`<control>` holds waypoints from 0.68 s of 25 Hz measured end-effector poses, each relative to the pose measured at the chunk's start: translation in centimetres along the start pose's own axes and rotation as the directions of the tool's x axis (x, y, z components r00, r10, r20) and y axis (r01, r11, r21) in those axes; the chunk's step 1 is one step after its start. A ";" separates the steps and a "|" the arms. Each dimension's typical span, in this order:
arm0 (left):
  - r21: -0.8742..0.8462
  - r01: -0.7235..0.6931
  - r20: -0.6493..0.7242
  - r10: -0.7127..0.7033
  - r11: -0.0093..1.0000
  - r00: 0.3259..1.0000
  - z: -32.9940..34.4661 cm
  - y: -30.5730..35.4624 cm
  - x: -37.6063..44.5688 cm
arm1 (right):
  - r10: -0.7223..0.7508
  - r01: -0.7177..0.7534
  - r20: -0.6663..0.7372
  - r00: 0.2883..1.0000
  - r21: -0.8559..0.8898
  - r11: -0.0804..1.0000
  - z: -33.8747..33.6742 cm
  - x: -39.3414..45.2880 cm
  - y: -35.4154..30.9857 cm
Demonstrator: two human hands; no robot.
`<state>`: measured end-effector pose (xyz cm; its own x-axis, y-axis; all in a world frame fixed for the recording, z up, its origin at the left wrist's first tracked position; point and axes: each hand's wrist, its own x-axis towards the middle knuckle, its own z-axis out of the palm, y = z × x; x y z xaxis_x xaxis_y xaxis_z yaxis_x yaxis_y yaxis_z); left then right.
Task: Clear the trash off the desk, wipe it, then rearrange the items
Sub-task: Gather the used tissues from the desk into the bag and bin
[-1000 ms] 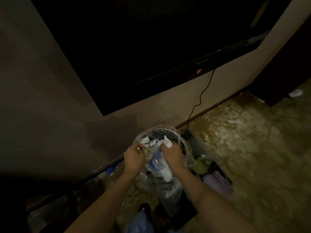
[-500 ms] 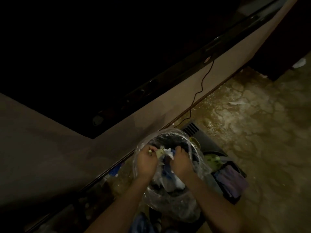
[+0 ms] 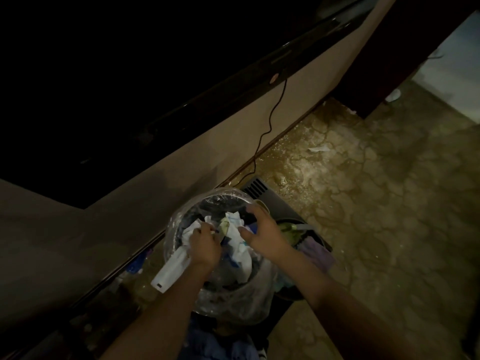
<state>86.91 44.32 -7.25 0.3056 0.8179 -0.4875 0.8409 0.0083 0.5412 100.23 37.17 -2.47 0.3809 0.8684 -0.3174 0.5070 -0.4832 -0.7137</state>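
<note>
Two hands are held over a bin (image 3: 181,224) lined with clear plastic. Crumpled paper trash (image 3: 239,237) is seen inside it. The left hand (image 3: 205,246) is curled around white paper, while the right hand (image 3: 265,235) is spread wide above the trash, holding nothing.

Dim room: left hand (image 3: 205,244) grips crumpled paper (image 3: 191,231) over a plastic-lined bin (image 3: 207,203); right hand (image 3: 262,232) hovers spread above it.

Pretty dim and grainy, upper left is pure black, floor (image 3: 363,203) catches some glare, edges look bent.
</note>
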 end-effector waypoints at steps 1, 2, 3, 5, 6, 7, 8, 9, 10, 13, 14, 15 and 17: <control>0.080 -0.003 0.052 -0.001 0.997 0.999 0.3 -0.1 -0.2 | -0.013 0.013 -0.018 1.000 0.002 1.000 -0.1 -0.3 0.0; 0.145 -0.010 0.104 -0.005 0.989 0.995 0.6 -0.1 -0.6 | -0.021 0.021 -0.031 0.999 0.002 1.000 -0.1 -0.6 0.0; 0.171 -0.020 0.141 -0.004 0.985 0.990 0.9 -0.1 -0.9 | -0.029 0.029 -0.045 0.999 0.008 1.000 -0.4 -1.1 0.0; 0.155 -0.062 0.138 0.041 0.986 0.990 0.7 0.1 -1.5 | -0.023 0.025 -0.072 0.997 0.030 0.999 -1.0 -2.3 -0.2; 0.155 -0.093 0.108 0.076 0.984 0.991 0.2 0.2 -1.8 | -0.035 0.038 -0.089 0.995 0.038 0.999 -1.4 -3.0 -0.4; 0.169 -0.125 0.080 0.113 0.978 0.990 -0.4 0.5 -2.0 | -0.055 0.059 -0.105 0.993 0.034 0.998 -1.7 -3.6 -0.5; 0.186 -0.153 0.060 0.144 0.970 0.988 -1.3 0.9 -2.3 | -0.075 0.078 -0.114 0.991 0.023 0.997 -2.0 -4.1 -0.6; 0.195 -0.170 0.036 0.166 0.966 0.985 -2.3 1.3 -3.0 | -0.079 0.081 -0.104 0.991 0.011 0.997 -2.4 -4.7 -0.8; 0.201 -0.181 0.004 0.184 0.963 0.983 -3.4 1.7 -3.8 | -0.080 0.081 -0.081 0.993 0.004 0.997 -2.8 -5.3 -1.1; 0.286 -0.187 -0.130 0.231 0.940 0.964 -6.1 2.3 -7.5 | -0.137 0.136 -0.017 0.990 -0.057 0.989 -4.1 -6.6 -2.2; 0.303 -0.175 -0.163 0.232 0.937 0.959 -6.9 2.2 -9.3 | -0.169 0.169 0.006 0.986 -0.081 0.982 -4.4 -7.2 -2.7; 0.315 -0.158 -0.177 0.222 0.936 0.959 -7.6 1.8 -11.0 | -0.200 0.202 0.035 0.979 -0.106 0.974 -4.5 -7.8 -3.3; 0.331 -0.104 -0.199 0.177 0.938 0.964 -8.9 0.2 -15.0 | -0.278 0.296 0.122 0.953 -0.181 0.938 -4.3 -9.3 -4.7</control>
<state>78.53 37.14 6.31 0.3544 0.9043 -0.2381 0.9049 -0.2674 0.3313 97.58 30.86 6.54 0.1275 0.9752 -0.1807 0.7284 -0.2158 -0.6503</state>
